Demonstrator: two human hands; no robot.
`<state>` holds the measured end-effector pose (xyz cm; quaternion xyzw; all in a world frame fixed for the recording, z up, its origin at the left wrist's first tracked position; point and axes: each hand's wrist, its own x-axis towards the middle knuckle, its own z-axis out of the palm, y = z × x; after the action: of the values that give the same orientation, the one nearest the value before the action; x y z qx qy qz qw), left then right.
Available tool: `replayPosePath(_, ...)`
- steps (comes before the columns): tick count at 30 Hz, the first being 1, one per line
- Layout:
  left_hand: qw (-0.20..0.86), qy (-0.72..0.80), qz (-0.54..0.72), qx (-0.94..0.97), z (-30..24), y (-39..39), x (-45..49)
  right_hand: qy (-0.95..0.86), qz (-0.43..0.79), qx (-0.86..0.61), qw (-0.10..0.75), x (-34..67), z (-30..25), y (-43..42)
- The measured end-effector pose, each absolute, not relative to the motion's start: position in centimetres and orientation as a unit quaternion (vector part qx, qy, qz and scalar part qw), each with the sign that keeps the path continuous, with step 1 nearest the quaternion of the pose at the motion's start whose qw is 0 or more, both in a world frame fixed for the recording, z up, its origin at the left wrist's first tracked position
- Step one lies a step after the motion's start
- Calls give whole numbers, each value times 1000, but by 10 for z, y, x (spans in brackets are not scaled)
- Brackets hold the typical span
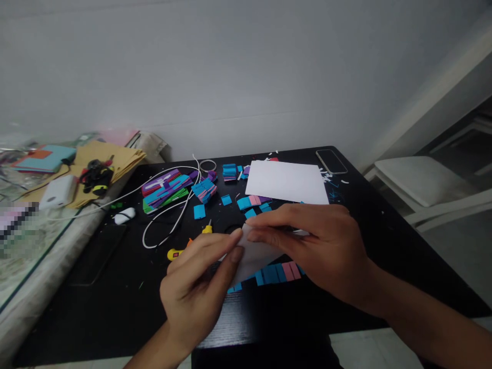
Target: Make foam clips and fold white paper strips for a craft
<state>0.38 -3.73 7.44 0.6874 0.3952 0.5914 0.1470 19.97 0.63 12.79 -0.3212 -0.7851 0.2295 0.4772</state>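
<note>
Between my two hands a white sheet of paper [255, 254] is held up over the near part of the black table. My left hand [202, 282] pinches its top edge between thumb and forefinger. Close beside that, my right hand [321, 246] pinches the same edge, the fingertips of both hands nearly meeting. Under the paper runs a row of blue and pink folded paper pieces [277, 274], partly covered by the sheet and my right hand. Just past my left hand lies a yellow glue gun [207, 228], mostly hidden by my fingers.
Another white sheet [288, 180] lies at the back right, near a phone [331, 161]. Coloured paper strips [167, 189] and blue folded stacks [204, 189] sit at the back left, with a looping white cable [144, 241]. A white chair [418, 179] stands at right.
</note>
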Motion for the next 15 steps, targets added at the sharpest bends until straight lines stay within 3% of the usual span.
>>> replayPosePath(15,150,396,587,689,74,-35,3,-779,236,-334,476,199,126,6)
